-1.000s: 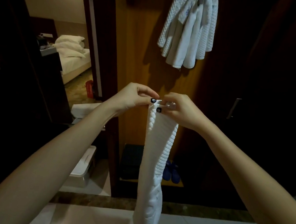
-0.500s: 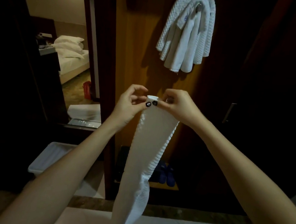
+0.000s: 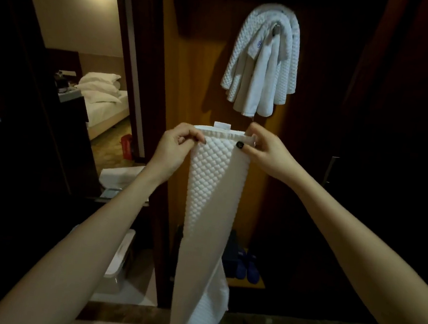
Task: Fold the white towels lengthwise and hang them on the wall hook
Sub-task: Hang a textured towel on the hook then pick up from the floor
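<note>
held towel: white, waffle-textured, folded into a narrow strip; hangs straight down from the top edge you pinch with your left hand and right hand
hung towels: white bundle draped over the wall hook, above yours

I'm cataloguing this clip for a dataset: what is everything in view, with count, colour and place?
wood panel: 1, orange-brown, centre wall
wall hook: 1, grey metal, top of the wood panel
hung towels: several, count unclear, white, draped over the wall hook
held towel: 1, white, hanging at centre, held by its top corners
slippers: 2, blue, on the low shelf behind the held towel
pillows: about 3, white, on the bed at left
container: 1, white, floor at lower left
left hand: 1, pinching the held towel's top left corner
right hand: 1, pinching its top right corner
</note>
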Available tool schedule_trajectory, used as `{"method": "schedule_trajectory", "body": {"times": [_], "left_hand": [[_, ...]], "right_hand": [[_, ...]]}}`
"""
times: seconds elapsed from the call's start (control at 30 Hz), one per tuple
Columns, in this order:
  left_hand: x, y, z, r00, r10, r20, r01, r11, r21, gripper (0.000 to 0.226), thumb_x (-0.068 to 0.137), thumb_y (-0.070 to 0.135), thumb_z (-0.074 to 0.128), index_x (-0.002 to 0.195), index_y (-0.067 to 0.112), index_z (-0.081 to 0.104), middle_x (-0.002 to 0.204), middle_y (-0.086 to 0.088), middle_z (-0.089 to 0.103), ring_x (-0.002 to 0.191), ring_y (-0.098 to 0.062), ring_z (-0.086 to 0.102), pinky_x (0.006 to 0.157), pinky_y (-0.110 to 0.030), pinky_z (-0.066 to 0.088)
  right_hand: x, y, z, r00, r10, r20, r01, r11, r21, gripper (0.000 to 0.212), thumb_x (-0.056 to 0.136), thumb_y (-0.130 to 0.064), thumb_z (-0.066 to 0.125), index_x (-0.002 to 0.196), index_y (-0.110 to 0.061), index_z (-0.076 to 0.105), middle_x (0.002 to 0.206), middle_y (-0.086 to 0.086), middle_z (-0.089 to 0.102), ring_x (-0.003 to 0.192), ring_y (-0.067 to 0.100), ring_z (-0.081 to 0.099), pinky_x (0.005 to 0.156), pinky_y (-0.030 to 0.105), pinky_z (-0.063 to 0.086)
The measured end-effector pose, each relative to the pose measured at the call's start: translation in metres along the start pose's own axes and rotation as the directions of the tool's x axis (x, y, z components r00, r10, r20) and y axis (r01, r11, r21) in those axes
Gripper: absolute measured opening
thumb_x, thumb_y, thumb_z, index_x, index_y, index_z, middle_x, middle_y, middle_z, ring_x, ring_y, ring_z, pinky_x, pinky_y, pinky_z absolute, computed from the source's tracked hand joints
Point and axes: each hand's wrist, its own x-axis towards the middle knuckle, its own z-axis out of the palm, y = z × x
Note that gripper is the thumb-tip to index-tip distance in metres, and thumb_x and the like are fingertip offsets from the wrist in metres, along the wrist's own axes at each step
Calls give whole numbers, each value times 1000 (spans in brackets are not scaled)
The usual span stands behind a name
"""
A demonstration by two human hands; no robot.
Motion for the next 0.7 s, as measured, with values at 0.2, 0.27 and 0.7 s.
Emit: {"method": "schedule_trajectory", "body": {"times": [0.2,0.27,0.7], "left_hand": [[1,6,-9,986,5,164,3,999,-54,36,86,6,66,102,37,55,126,-3,49,113,-9,54,83,-18,51],[2,8,-9,989,15,150,1,994,-105,34,85,3,67,94,36,68,118,2,62,112,-10,58,85,-20,50],[21,43,34,978,108,179,-84,987,-139,43,88,2,64,105,34,42,116,10,47,99,4,61,74,-22,56]], "right_hand": [[26,-7,6,989,2,-151,48,944,326,13,93,-25,56,89,-33,47,74,-14,49,68,9,43,59,26,37],[28,-9,4,979,-21,-202,97,921,377,15,95,-18,57,104,-29,51,76,-24,53,65,4,43,59,20,38],[22,12,-23,968,248,24,-188,663,724,50,99,-45,48,145,-31,34,136,5,56,110,20,63,77,32,52]]}}
